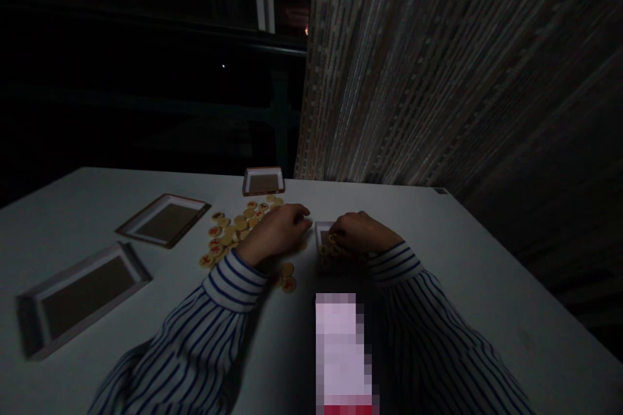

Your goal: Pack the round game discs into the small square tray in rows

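Round wooden Chinese chess pieces, some with red or dark characters, lie in a loose pile left of centre on the table. Over the pile's right side is my left hand, its fingers loosely curled and a little apart, with nothing visible in them. Two or three pieces lie just below it. My right hand reaches into a small open box, fingers closed around a chess piece. More pieces rest inside that box, partly hidden by the hand and shadow.
On the white table stand an open box part at the back, a shallow tray at left, and a larger tray at front left. A strand curtain hangs behind the far edge. A pixelated patch covers the front centre.
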The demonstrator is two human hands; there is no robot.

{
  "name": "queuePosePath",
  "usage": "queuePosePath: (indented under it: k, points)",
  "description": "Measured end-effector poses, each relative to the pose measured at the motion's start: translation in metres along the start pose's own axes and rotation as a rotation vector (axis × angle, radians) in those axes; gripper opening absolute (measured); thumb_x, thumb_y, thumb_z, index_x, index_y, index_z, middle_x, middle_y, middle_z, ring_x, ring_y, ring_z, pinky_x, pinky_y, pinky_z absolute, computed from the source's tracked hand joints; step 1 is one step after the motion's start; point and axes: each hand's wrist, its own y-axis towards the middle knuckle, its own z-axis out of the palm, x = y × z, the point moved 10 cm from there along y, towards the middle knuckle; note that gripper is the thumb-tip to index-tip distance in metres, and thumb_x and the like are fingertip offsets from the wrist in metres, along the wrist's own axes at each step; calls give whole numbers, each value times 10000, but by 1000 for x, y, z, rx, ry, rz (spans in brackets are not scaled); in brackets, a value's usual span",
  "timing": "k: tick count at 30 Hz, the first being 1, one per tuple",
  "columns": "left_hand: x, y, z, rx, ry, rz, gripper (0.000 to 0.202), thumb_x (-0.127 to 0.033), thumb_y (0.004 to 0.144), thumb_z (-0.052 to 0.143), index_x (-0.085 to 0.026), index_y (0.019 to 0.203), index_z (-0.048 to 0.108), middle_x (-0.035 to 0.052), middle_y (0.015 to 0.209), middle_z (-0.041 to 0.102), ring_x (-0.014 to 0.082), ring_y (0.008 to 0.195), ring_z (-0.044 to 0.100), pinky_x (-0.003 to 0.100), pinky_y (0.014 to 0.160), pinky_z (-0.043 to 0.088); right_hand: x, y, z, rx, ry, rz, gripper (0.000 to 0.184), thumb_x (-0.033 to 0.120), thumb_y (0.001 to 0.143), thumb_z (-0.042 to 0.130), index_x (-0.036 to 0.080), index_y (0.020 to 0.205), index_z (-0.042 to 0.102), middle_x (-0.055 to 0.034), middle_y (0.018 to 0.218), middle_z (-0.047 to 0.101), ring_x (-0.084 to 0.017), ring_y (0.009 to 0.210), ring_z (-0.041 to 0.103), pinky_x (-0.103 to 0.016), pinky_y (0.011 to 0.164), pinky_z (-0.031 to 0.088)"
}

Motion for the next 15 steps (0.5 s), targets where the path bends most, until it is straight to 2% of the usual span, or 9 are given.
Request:
queuePosePath:
  k: [15]
  points:
    - [-1, -1, 0, 16, -8, -3, 354, -358, 798, 483, -150, 1038, 639, 110, 1026, 669, 240, 950, 606, 319, 818, 439, 2, -1, -2, -10, 6, -6, 281, 222, 798, 462, 231, 973, 682, -70, 975, 690, -216, 918, 618, -315, 770, 411]
